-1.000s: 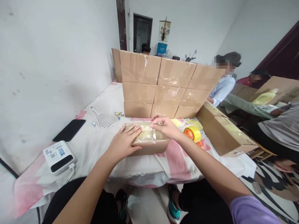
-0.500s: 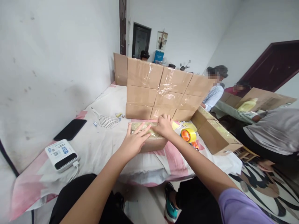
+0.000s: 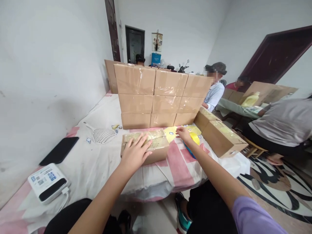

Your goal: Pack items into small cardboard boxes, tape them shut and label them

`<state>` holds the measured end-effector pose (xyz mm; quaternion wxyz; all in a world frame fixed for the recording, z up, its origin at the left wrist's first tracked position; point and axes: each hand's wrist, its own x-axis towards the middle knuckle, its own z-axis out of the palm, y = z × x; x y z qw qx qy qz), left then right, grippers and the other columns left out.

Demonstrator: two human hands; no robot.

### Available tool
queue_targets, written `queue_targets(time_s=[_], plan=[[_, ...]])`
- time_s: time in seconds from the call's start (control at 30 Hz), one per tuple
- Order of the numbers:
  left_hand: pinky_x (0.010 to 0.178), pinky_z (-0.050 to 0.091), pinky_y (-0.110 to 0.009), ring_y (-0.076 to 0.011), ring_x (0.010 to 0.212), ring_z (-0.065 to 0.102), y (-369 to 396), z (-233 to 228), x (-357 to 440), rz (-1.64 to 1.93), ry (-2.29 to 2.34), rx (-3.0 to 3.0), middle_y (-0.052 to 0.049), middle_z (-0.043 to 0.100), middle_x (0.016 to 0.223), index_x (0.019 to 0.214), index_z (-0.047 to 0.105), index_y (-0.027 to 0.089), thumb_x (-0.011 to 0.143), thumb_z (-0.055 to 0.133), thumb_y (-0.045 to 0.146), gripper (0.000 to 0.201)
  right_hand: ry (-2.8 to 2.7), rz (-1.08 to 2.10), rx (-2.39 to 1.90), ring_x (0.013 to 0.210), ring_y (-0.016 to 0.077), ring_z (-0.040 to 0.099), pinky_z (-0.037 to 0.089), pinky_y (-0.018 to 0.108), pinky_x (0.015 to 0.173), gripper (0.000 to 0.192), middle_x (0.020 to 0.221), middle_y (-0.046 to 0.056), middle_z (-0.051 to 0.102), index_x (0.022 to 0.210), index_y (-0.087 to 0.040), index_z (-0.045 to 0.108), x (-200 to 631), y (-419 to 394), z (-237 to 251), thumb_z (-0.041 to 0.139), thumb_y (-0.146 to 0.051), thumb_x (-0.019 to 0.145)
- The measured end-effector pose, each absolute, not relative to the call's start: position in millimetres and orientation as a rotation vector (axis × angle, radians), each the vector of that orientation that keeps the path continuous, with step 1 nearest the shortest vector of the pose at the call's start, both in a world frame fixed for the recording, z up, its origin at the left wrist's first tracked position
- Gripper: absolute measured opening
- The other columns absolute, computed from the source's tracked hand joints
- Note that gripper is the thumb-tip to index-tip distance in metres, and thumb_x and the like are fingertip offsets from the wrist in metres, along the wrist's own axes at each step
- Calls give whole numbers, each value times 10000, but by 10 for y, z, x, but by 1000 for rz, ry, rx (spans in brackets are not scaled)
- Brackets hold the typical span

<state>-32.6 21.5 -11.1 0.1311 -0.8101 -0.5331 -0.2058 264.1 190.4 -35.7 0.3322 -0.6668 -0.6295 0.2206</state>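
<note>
A small cardboard box (image 3: pixel 158 152) with clear tape across its top lies on the cloth-covered table. My left hand (image 3: pixel 136 149) rests on its top, fingers spread flat. To the right of the box, my right hand (image 3: pixel 184 134) is off the cardboard, holding nothing, with its fingers loosely bent and apart. Just behind my right wrist is a tape dispenser with a yellow roll (image 3: pixel 195 138), partly covered by the forearm. Stacked brown boxes (image 3: pixel 151 97) form a wall beyond both hands.
More taped boxes (image 3: pixel 220 138) line the table's right side. On the left lie a black phone (image 3: pixel 59 150) and a white device (image 3: pixel 48 182) with a cable plugged in. A person in a light blue shirt (image 3: pixel 214 94) and one in a grey shirt (image 3: pixel 290 126) are at the right.
My right hand has left the box top and moved right toward the tape dispenser. My left hand stays on the box. The view has shifted slightly right.
</note>
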Motion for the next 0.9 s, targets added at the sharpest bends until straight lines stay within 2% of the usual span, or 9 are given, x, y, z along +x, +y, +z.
queue_targets(time_s=[0.13,0.23,0.3,0.4,0.5,0.6,0.7,0.8,0.9], plan=[[1160,407,-540,-322,1410,531,191,-175,-356,-612,-1521,-2399,-122,539,1533,1431,612,241,1018,494,349,443,-1661,629,-1840,1100,231,665,585,448,934,339,1274,97,651,1258,-163,633,2444,2278,-512,656,-364,985],[1167,407,-547,-323,1406,537,191,-168,-377,-609,-1523,-2387,-105,530,1540,1444,603,266,1022,479,371,453,-1649,671,-1851,1121,238,656,577,463,948,351,1295,98,639,1272,-168,625,2343,2367,-519,652,-370,987],[1171,403,-533,-314,1392,552,201,-162,-398,-591,-1510,-2379,-91,520,1549,1445,601,287,1020,485,387,452,-1631,707,-1813,1060,220,669,582,428,916,283,1206,92,670,1190,-147,651,2323,2306,-457,662,-335,978],[1160,390,-528,-315,1363,576,191,-157,-422,-620,-1469,-2341,-90,525,1545,1433,604,298,1011,515,388,440,-1592,775,-1701,880,184,687,575,338,796,130,958,66,703,1032,-125,648,2352,1982,-295,664,-202,929],[1111,387,-524,-325,1316,609,78,-139,-346,-772,-1362,-2247,-112,591,1488,1380,631,274,985,572,360,409,-1542,864,-1542,700,154,672,529,277,634,137,803,7,678,1006,-170,605,2360,1361,-109,649,-222,887],[935,454,-431,-291,1090,710,-158,-89,-117,-999,-1212,-2135,-94,751,1237,1243,692,262,916,684,324,333,-1371,1019,-1131,596,134,623,490,267,557,208,729,-21,639,876,-211,598,2273,630,64,737,-360,834],[764,439,-378,-256,873,716,-395,-37,160,-1086,-1117,-2093,-77,787,1011,1157,710,240,860,762,344,319,-1279,1168,-859,542,115,571,488,271,530,282,708,-24,634,767,-221,621,2141,94,181,844,-393,754],[714,410,-371,-241,820,697,-497,-36,310,-1065,-1111,-2105,-63,788,971,1119,706,230,854,773,332,291,-1267,1361,-784,524,109,555,471,262,498,302,696,-25,654,758,-225,651,2075,-125,185,895,-395,706],[699,407,-364,-224,806,695,-481,-84,304,-1084,-1106,-2165,-28,797,945,1073,696,236,862,755,240,219,-1252,1509,-769,501,96,554,462,254,496,311,711,-28,680,808,-224,651,2107,-156,102,890,-404,722]])
